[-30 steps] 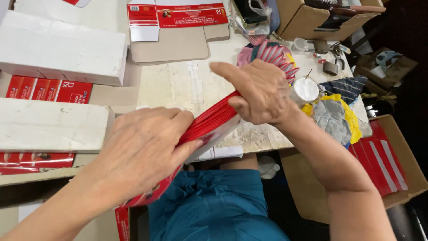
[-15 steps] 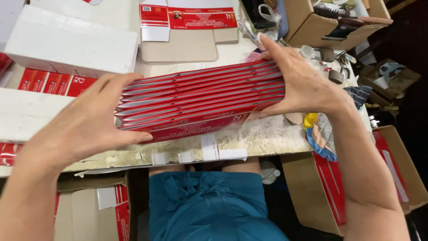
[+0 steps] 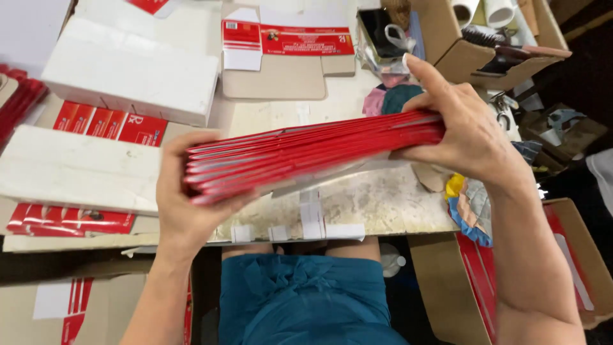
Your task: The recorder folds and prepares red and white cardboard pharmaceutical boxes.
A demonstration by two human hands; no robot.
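Flattened red cartons — a stack held edge-on — are hovering above the worktable's front edge, the left hand gripping one end while the right hand is clasping the other.

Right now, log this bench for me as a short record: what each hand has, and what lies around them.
left hand: left hand grips the left end of the stack of flat red cartons, thumb on top
right hand: right hand clamps the stack's right end
stack: held level above the worktable, edges toward the camera
left of hands: white slabs over more red cartons
far side: one unfolded carton blank
right: open cardboard box with tools; cloth scraps at the table edge
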